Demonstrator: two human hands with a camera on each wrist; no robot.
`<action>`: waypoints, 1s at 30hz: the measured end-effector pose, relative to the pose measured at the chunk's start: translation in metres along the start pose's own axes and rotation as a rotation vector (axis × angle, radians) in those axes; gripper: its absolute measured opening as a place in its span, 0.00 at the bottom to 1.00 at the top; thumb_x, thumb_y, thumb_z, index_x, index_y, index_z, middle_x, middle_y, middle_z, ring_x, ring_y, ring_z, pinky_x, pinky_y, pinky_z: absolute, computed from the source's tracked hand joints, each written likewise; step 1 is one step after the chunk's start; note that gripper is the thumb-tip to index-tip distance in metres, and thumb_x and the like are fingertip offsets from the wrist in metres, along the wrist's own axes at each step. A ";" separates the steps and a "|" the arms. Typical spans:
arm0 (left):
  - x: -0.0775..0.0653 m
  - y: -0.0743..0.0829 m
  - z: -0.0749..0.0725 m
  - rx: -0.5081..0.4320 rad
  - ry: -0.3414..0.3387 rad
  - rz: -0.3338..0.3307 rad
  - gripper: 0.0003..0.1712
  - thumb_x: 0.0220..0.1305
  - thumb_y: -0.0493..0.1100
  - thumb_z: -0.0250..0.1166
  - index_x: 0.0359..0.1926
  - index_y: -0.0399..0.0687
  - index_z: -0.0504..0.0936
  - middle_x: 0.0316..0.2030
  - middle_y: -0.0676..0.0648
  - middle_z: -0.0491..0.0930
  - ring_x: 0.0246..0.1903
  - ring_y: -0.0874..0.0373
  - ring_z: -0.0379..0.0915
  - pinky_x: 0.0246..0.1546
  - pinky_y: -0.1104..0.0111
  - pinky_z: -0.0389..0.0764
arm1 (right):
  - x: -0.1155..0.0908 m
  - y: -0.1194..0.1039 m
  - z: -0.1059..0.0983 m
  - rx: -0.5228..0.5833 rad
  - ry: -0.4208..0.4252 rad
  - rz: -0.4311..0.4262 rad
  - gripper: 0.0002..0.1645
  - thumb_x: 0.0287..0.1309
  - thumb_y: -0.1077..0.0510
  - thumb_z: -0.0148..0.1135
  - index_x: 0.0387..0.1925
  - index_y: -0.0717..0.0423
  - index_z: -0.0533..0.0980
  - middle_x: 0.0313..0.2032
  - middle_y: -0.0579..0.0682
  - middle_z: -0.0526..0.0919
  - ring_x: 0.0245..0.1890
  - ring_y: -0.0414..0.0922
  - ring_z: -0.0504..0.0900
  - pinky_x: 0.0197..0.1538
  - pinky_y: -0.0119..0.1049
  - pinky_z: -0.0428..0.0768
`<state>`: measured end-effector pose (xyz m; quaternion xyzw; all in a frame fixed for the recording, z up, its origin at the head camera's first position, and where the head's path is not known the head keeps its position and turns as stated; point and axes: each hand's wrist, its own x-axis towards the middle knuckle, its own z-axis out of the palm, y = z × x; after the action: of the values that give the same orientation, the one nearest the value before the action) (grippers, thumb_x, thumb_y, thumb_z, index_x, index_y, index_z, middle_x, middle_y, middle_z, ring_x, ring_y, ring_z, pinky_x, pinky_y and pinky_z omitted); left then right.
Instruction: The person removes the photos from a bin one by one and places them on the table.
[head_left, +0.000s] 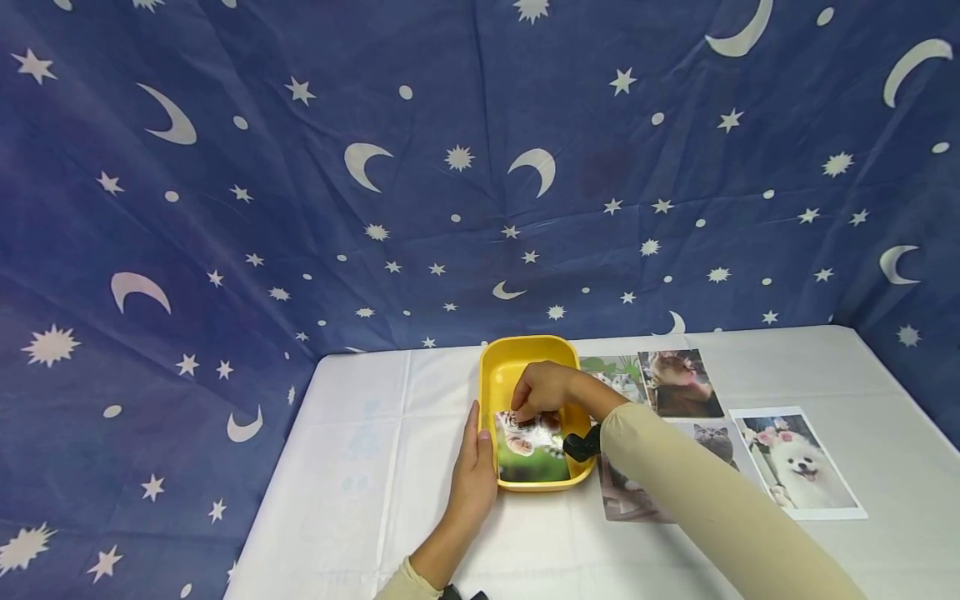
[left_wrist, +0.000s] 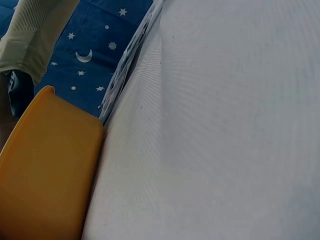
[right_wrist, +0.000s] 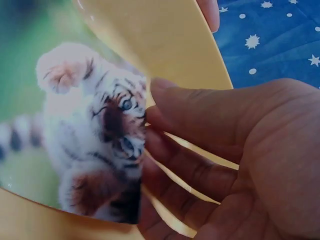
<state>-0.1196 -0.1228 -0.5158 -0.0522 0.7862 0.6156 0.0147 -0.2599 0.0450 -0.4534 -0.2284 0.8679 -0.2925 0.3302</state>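
Note:
My right hand (head_left: 542,389) reaches down into a yellow tray (head_left: 529,344) and pinches one edge of a glossy tiger cub photo (head_left: 534,467). In the right wrist view, thumb and fingers meet at the photo's edge beside the cub's head. This photo slants across the inside of the tray, its green part towards the near end. Along the tray's left side, my left hand (head_left: 474,471) lies with straight fingers against the outer wall and its thumb at the rim. The left wrist view shows the tray's outer wall (left_wrist: 55,170), while the left hand is hidden there.
Right of the tray lie several animal photos: a white dog (head_left: 804,471), a brown-toned picture (head_left: 678,383), a grey cat (head_left: 716,442) and a green-topped one (head_left: 618,371). The right forearm covers some of them. Behind the white table (head_left: 360,467) hangs a blue star-patterned cloth (head_left: 450,208).

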 end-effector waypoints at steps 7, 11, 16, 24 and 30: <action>-0.002 0.000 0.001 -0.010 0.002 0.000 0.31 0.84 0.51 0.41 0.82 0.60 0.48 0.81 0.47 0.50 0.80 0.44 0.43 0.79 0.43 0.46 | -0.006 0.002 0.003 0.033 0.009 -0.016 0.11 0.60 0.60 0.73 0.45 0.56 0.88 0.33 0.45 0.90 0.23 0.50 0.86 0.32 0.40 0.87; -0.002 0.000 0.001 -0.010 0.003 0.002 0.31 0.84 0.50 0.41 0.82 0.60 0.48 0.81 0.47 0.50 0.80 0.44 0.43 0.79 0.43 0.45 | -0.010 0.004 0.002 0.065 -0.001 -0.037 0.13 0.61 0.61 0.71 0.48 0.57 0.87 0.34 0.48 0.91 0.22 0.51 0.85 0.31 0.41 0.87; -0.003 0.000 0.001 -0.019 -0.001 0.004 0.31 0.84 0.49 0.41 0.82 0.59 0.48 0.81 0.47 0.49 0.80 0.44 0.42 0.79 0.42 0.45 | -0.014 0.006 0.001 0.135 -0.016 -0.062 0.13 0.63 0.64 0.69 0.49 0.59 0.86 0.34 0.52 0.90 0.22 0.56 0.83 0.32 0.45 0.87; -0.002 -0.002 0.002 0.002 0.009 -0.002 0.31 0.84 0.51 0.40 0.82 0.60 0.48 0.81 0.46 0.50 0.80 0.43 0.43 0.79 0.42 0.46 | -0.019 0.011 -0.002 0.169 0.006 -0.105 0.11 0.62 0.64 0.69 0.46 0.57 0.86 0.34 0.54 0.89 0.27 0.63 0.84 0.34 0.48 0.88; -0.002 -0.002 0.002 0.002 0.011 0.004 0.31 0.84 0.50 0.40 0.83 0.59 0.48 0.81 0.45 0.50 0.80 0.43 0.44 0.79 0.43 0.46 | -0.024 0.011 -0.006 0.149 -0.005 -0.183 0.15 0.61 0.66 0.68 0.50 0.56 0.85 0.40 0.51 0.89 0.27 0.52 0.83 0.35 0.43 0.87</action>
<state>-0.1179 -0.1218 -0.5184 -0.0541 0.7869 0.6147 0.0092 -0.2499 0.0692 -0.4467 -0.2822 0.8185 -0.3847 0.3202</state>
